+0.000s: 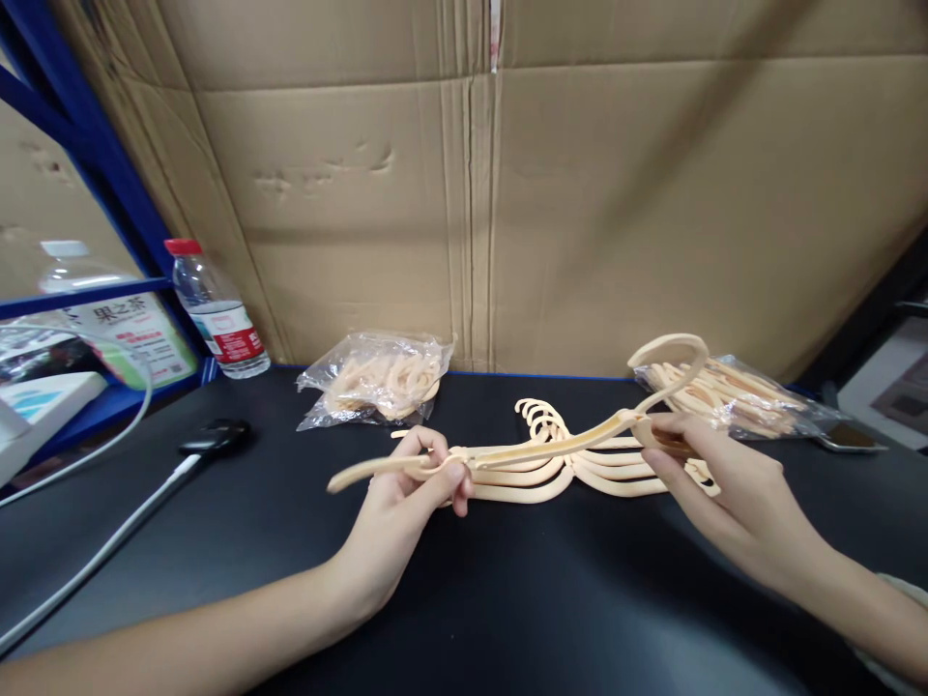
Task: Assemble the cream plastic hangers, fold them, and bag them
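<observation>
Between my two hands a beige plastic clothes hanger [551, 449] is held up, its hook [685, 340] curving up at the right. My left hand [402, 498] is closed, pinching the hanger's left part between thumb and fingers; a thin end sticks out past it to the left. My right hand [725, 474] is closed around a piece just below the hook. Behind the held one, several matching hangers [526, 493] lie in a row on the black table, their hooks pointing back. My hands partly cover their ends.
A clear bag of beige hooks [391, 382] sits at the back left, a bag of long beige parts [739, 391] at the back right. A water bottle [228, 329], a black charger with white cable [214, 438] and a blue shelf [94, 145] stand left. Cardboard [348, 213] walls the back.
</observation>
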Motion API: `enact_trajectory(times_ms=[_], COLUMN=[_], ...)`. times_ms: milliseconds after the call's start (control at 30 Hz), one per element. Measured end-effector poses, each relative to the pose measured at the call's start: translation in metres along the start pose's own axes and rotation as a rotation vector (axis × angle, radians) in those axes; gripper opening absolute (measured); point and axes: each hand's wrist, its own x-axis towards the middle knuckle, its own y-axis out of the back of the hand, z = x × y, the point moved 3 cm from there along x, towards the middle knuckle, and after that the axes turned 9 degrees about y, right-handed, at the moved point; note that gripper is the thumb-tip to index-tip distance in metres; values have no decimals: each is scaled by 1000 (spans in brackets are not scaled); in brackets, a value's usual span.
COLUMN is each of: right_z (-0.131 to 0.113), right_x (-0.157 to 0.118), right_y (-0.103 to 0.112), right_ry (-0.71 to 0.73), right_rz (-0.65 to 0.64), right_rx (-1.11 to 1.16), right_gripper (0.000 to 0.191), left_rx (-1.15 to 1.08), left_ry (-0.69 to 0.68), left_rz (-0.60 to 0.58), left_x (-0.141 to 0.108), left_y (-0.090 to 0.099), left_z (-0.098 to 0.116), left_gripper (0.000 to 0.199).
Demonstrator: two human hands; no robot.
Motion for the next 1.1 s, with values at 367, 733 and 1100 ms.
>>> enact_trajectory(times_ms=[367, 733, 1100], right_z=[-1, 4, 0], right_x=[1, -1, 1], right_y=[0, -2, 0], right_ry=[11, 2, 53], right_rz=[-47, -72, -40], right_rx=[44, 78, 39], right_gripper=[11, 9, 7], left_rx=[34, 79, -44], left_ry=[59, 57, 93], left_rz=[-115, -210, -185], left_x=[-1, -1, 1], left_y=[-1, -3, -1], left_z=[-2, -4, -4], left_gripper=[12, 20, 21])
